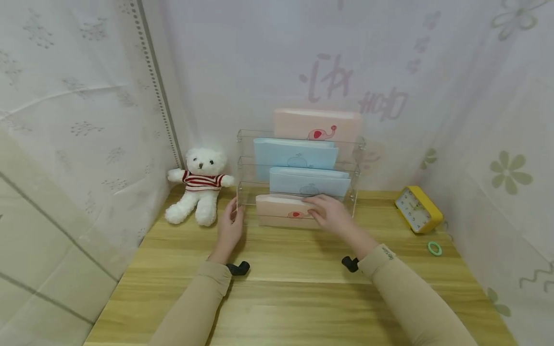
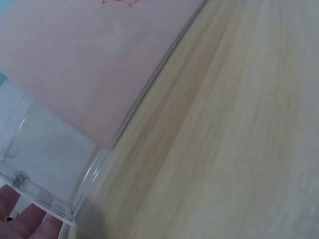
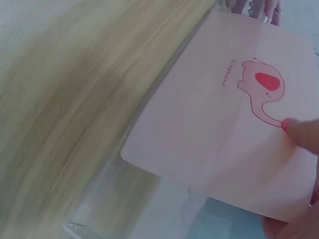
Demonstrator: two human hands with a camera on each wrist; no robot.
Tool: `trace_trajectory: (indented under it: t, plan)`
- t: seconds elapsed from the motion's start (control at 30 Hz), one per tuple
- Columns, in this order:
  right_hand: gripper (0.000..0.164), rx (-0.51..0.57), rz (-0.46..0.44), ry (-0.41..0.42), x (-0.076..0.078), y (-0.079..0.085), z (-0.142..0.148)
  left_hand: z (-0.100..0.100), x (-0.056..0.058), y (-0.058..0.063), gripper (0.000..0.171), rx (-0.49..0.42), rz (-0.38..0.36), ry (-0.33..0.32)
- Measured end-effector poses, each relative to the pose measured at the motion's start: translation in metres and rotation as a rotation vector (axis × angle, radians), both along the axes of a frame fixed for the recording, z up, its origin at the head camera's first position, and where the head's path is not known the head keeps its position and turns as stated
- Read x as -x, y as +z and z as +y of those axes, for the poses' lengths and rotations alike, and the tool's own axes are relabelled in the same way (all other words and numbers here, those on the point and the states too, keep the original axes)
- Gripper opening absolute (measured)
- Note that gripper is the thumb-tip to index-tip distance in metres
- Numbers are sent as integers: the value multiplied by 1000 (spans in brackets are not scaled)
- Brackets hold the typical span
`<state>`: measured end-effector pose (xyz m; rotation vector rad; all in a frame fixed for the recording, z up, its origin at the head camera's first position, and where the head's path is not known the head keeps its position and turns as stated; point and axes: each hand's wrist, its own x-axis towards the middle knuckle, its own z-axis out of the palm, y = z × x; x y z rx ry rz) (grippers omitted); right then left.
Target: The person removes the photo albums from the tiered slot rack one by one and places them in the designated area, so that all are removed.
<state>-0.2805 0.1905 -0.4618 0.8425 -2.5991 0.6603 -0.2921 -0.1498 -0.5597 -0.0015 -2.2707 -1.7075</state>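
Right grip [image 1: 331, 214] pinches the top edge of a pink elephant booklet [image 1: 279, 209], thumb on the cover, fingers behind. Booklet stands in the lowest, front slot of a clear rack [image 1: 246, 183]. Left grip [image 1: 231, 228] has fingers against the rack's left side; can't tell if it's closed round it. Higher in the rack: pale blue booklet [image 1: 303, 181], blue booklet [image 1: 274, 153], another pink booklet [image 1: 294, 122] at the back. White bear [image 1: 205, 161] sits left of the rack; yellow clock [image 1: 426, 209] and green ring [image 1: 434, 248] right of it, all on the bench [image 1: 281, 302].
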Motion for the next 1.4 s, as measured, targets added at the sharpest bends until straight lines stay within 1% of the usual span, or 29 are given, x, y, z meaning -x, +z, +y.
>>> trace_trajectory:
  t: [0.07, 0.13, 0.2, 0.33, 0.4, 0.47, 0.53, 0.63, 0.7, 0.77, 0.83, 0.9, 0.93, 1.03, 1.1, 1.17, 1.3, 1.4]
  plan:
    - [37, 19, 42, 8, 1, -2, -2, -1, 0, -1, 48, 1, 3, 1]
    - [35, 39, 59, -6, 1, -3, -3, -1, -1, -1, 48, 5, 11, -4]
    - [33, 72, 53, -32, 1, -3, -3, 0, 0, -1, 49, 3, 17, -14]
    - [31, 127, 24, -116, -1, -1, -5, 2, 2, 0, 51, -8, 17, -32]
    - [32, 167, 35, -138, -2, 1, -6, 3, 2, 1, 51, -10, 7, -37]
    - [32, 207, 83, -141, -3, 5, -7, 3, 2, 1, 51, -7, -3, -40]
    - [31, 247, 155, -131, -5, 11, -7, 4, 3, 0, 52, -3, -11, -39]
    - [28, 293, 287, -111, -9, 25, -6, 3, 3, 0, 52, 2, -14, -40]
    - [28, 317, 360, -94, -14, 37, -4, 3, 4, -1, 53, 2, -12, -45]
    - [28, 331, 395, -78, -20, 48, 0, 2, 4, -1, 53, -2, -11, -53]
    - [29, 328, 388, -72, -27, 57, 3, 0, 5, -2, 53, -3, -9, -53]
    - [30, 304, 330, -83, -34, 61, 6, -1, 5, -2, 54, -5, -8, -49]
    - [30, 284, 284, -96, -37, 62, 8, -2, 5, -2, 54, -8, -8, -48]
    - [31, 220, 104, -141, -46, 59, 11, -3, 4, -2, 54, -8, -8, -48]
    - [30, 186, -25, -157, -51, 53, 14, -4, 3, -3, 54, -6, -7, -52]
    - [29, 172, -135, -157, -55, 45, 15, -4, 3, -4, 54, -6, -8, -52]
    - [30, 158, -294, -138, -58, 26, 19, -5, 2, -6, 54, -7, -6, -53]
    - [33, 179, -385, -112, -59, 15, 22, -5, 1, -7, 54, -5, -9, -59]
